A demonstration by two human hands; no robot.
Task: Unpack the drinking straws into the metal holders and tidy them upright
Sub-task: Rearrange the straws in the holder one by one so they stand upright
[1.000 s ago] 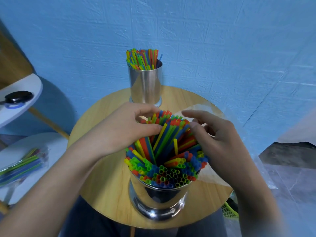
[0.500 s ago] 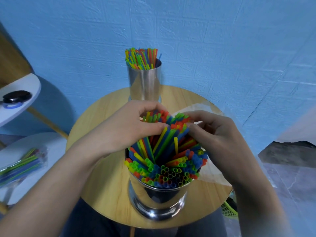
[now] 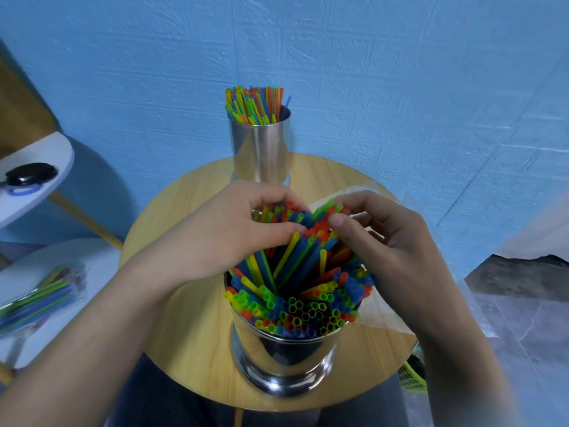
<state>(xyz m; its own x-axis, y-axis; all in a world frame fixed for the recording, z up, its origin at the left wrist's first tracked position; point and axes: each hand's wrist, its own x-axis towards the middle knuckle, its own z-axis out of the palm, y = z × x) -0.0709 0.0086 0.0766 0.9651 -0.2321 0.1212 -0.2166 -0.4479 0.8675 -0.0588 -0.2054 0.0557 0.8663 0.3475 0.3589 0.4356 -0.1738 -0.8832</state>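
Steel near holder [image 3: 283,359] on the tabletop [image 3: 184,334] is crammed with straws [image 3: 304,309], many leaning. The left hand [image 3: 228,232] and right hand [image 3: 378,241] curl round their far tips. The far holder [image 3: 260,149] looks tidy, and a packet of straws [image 3: 40,297] seems unopened.

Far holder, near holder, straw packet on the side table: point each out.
Far holder [image 3: 260,149]: head view, middle of its wall.
Near holder [image 3: 283,352]: head view, front wall below rim.
Straw packet [image 3: 40,298]: head view, middle of the bag.
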